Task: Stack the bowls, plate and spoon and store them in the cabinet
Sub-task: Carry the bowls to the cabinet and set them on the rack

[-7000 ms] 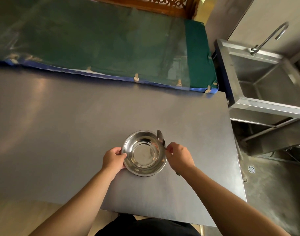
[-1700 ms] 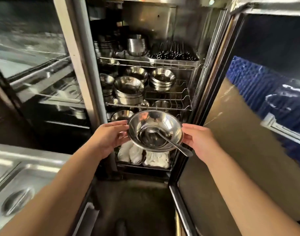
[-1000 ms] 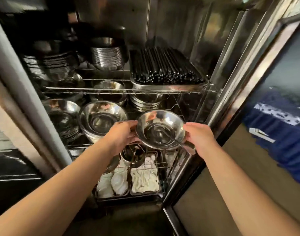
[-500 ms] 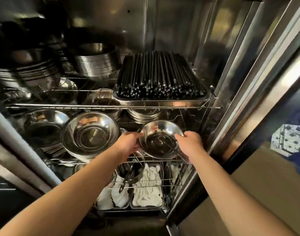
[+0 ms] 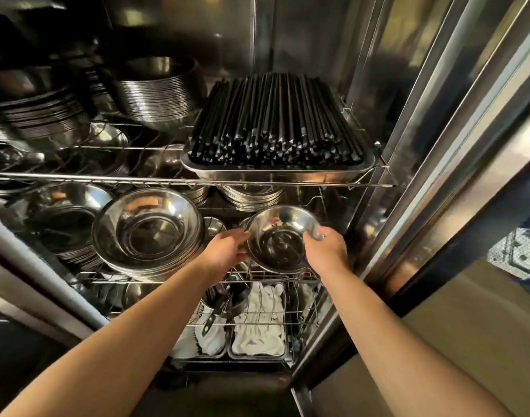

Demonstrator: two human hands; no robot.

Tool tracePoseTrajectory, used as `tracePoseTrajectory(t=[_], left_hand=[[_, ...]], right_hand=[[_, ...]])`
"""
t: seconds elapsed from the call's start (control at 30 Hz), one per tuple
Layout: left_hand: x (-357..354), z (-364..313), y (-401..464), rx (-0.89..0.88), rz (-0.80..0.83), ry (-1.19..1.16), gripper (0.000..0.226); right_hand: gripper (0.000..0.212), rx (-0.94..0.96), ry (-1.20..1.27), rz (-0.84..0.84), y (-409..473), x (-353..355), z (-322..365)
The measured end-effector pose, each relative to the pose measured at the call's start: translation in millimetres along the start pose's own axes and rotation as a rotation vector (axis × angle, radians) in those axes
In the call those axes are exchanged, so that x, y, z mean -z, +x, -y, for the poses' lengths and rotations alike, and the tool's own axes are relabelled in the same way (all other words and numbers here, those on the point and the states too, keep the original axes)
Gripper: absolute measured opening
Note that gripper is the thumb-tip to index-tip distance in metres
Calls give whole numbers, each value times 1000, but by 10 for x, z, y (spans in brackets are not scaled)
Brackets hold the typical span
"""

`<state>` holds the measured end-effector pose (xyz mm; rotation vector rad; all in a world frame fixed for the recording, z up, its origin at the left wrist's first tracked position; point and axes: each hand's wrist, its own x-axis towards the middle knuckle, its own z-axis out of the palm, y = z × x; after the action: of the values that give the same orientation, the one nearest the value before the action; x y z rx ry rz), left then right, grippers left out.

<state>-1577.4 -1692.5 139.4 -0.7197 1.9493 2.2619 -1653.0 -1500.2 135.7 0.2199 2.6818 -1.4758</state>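
The stacked steel bowls [image 5: 280,239] sit between my two hands at the right end of the cabinet's middle wire shelf [image 5: 197,281]. A spoon [image 5: 289,251] lies inside the top bowl, only dimly visible. My left hand [image 5: 226,251] grips the stack's left rim and my right hand [image 5: 325,251] grips its right rim. I cannot tell whether the stack rests on the shelf or hovers just above it. Any plate under the bowls is hidden.
A large stack of wide steel bowls [image 5: 147,233] stands just left of my left hand. A tray of black chopsticks [image 5: 275,124] fills the shelf above. White cloths in trays [image 5: 257,323] lie on the shelf below. The open cabinet door frame [image 5: 438,164] runs along the right.
Both hands have carried the bowl stack from in front of the cabinet deeper in, onto the right end of the middle shelf. My view has moved closer to the shelves.
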Motion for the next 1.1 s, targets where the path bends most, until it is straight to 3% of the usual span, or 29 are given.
tracePoseTrajectory(t=[0.23, 0.53, 0.77, 1.1], left_hand=[[88, 49, 76, -6, -36, 58, 57], [284, 67, -189, -275, -82, 711, 63], [499, 376, -418, -419, -94, 1191, 69], [665, 787, -645, -309, -193, 1695, 94]], right_hand=[[41, 67, -154, 27, 29, -38, -23], [50, 220, -249, 48, -25, -37, -55], [42, 424, -589, 19, -165, 13, 9], [19, 399, -807, 86, -267, -15, 73]])
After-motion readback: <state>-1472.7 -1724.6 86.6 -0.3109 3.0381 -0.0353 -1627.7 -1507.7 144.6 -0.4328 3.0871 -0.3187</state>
